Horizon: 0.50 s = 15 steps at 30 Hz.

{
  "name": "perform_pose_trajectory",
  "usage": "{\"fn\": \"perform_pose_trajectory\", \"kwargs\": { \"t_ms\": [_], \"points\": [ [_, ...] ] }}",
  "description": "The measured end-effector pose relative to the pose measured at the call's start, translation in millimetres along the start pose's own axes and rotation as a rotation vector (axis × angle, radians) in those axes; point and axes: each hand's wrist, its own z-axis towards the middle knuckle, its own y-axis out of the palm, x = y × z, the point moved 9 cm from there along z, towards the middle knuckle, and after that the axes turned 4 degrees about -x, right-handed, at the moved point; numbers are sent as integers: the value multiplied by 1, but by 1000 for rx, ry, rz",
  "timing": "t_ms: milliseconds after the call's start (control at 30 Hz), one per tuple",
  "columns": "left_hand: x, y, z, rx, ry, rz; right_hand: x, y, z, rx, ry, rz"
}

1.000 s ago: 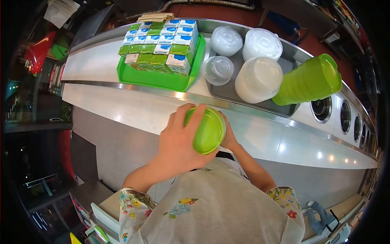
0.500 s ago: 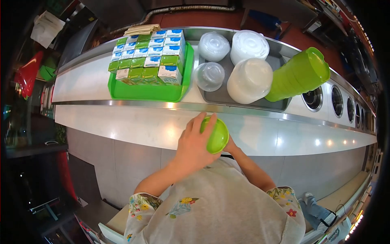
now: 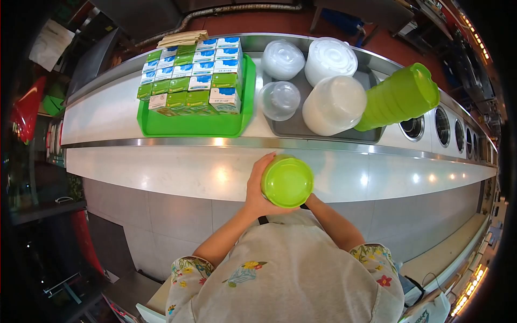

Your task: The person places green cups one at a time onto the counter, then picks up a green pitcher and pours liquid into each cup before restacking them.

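A round lime-green plastic bowl (image 3: 288, 182) is held up in front of my body, above the near edge of the white counter. My left hand (image 3: 255, 188) wraps around its left side, with the fingers along the far side and the palm low against it. From the right, my right hand (image 3: 311, 199) reaches to the bowl's lower right side; its fingers are hidden behind the bowl. Beyond it, a grey tray (image 3: 283, 127) bears a tilted stack of green bowls (image 3: 401, 98), white bowl stacks (image 3: 334, 105) and clear plastic containers (image 3: 280, 100).
A green tray (image 3: 188, 127) at the back left carries stacked drink cartons (image 3: 194, 78), with flat brown paper (image 3: 183, 37) on top. A metal strip (image 3: 215, 142) runs along the white counter (image 3: 161, 164). Round black fittings (image 3: 412, 128) line the counter at right.
My left hand has moved from over the bowl's top to its left side. The bowl has turned so that its round face points up towards me.
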Motion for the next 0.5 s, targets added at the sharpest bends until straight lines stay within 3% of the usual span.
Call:
{"fn": "perform_pose_trajectory", "kwargs": {
  "t_ms": [200,400,467,500],
  "points": [
    [-1,15,2,38,51,-41,3,-23,-12,71,20,2],
    [19,83,23,31,99,-100,63,-51,-52,74,65,-85],
    [23,118,31,11,67,-144,143,-29,-86,-8,240,367],
    [24,136,35,12,69,-140,153,-42,-99,-8,235,367]
  ]
}}
